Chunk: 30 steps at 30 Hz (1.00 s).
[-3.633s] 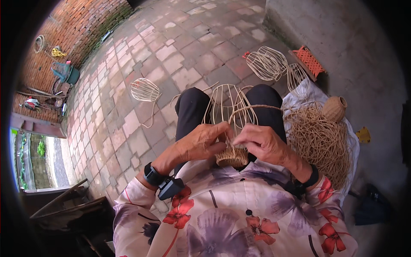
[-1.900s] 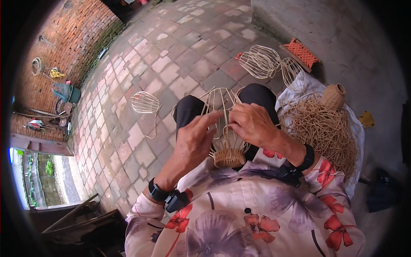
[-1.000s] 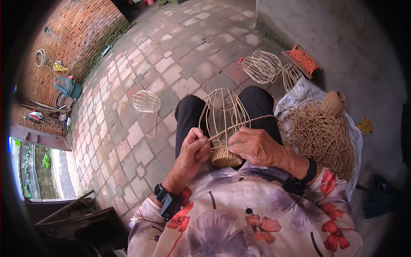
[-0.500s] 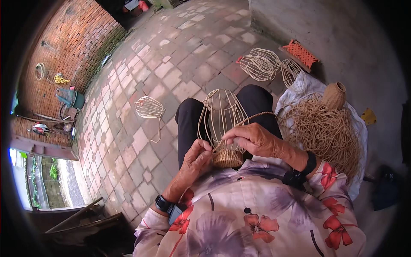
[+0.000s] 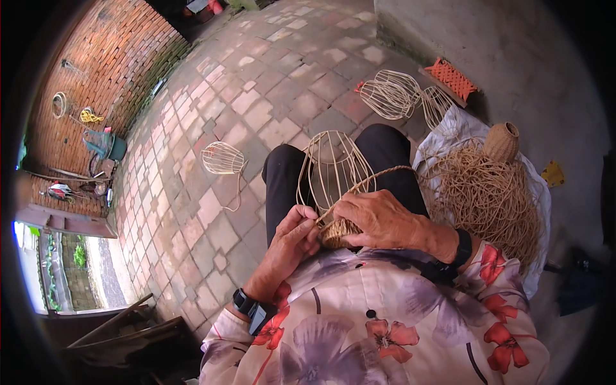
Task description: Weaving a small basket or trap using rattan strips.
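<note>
A wire-like cage frame (image 5: pixel 330 157) with a woven straw base (image 5: pixel 335 236) rests upright in my lap between my dark-trousered knees. My left hand (image 5: pixel 295 240) pinches a twisted straw cord at the left of the woven band. My right hand (image 5: pixel 378 221) is closed over the same cord (image 5: pixel 393 169) at the right front of the frame, its fingers covering much of the weaving. The cord runs off rightward past my right knee toward a tangled heap of straw cord (image 5: pixel 478 205) on a white sack (image 5: pixel 536 218).
A small woven basket (image 5: pixel 502 142) sits on the heap. Bare frames (image 5: pixel 391 96) lie by an orange slatted object (image 5: pixel 450 77) near the concrete wall; another frame (image 5: pixel 222 156) lies on the paving at left. Dark boards (image 5: pixel 122 337) stand at lower left, a brick wall (image 5: pixel 109 51) beyond.
Both hands have come down from higher on the frame to the woven base. Since half a second ago, my right hand has moved slightly lower, covering more of the band.
</note>
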{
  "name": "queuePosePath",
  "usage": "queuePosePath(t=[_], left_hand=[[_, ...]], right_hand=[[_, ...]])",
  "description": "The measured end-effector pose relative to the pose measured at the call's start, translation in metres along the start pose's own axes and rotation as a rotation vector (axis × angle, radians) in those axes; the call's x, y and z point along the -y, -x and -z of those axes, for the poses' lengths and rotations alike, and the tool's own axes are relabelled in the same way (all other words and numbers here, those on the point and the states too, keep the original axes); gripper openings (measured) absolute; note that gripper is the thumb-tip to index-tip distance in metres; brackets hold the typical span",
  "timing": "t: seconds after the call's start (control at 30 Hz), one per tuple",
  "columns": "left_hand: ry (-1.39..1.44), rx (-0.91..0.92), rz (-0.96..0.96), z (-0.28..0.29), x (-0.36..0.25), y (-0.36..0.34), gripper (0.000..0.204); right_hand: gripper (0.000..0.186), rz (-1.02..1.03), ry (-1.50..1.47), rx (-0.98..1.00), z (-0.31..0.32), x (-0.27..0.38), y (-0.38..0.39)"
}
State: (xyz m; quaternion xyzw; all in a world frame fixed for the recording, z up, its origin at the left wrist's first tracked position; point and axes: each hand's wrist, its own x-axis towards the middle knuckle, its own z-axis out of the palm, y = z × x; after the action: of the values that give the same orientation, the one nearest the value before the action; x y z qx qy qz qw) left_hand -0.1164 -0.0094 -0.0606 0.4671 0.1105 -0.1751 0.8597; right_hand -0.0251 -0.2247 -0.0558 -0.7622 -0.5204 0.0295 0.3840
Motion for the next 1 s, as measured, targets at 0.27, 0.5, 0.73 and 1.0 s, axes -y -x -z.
queuePosePath(t=[0.27, 0.5, 0.73, 1.0], left_hand=[[0.004, 0.108, -0.042, -0.009, -0.007, 0.000, 0.009], [-0.295, -0.075, -0.063, 0.020, -0.001, 0.008, 0.012], [-0.956, -0.143, -0.341, 0.015, 0.000, 0.007, 0.023], [-1.067, -0.114, -0.291, 0.009, -0.004, 0.008, 0.019]], right_hand=[[0.031, -0.075, -0.007, 0.008, 0.000, -0.001, 0.006], [0.027, -0.294, -0.298, -0.027, 0.022, 0.003, 0.008], [0.018, -0.034, -0.209, -0.191, 0.010, -0.009, 0.007], [0.020, -0.016, -0.148, -0.249, 0.007, -0.016, 0.009]])
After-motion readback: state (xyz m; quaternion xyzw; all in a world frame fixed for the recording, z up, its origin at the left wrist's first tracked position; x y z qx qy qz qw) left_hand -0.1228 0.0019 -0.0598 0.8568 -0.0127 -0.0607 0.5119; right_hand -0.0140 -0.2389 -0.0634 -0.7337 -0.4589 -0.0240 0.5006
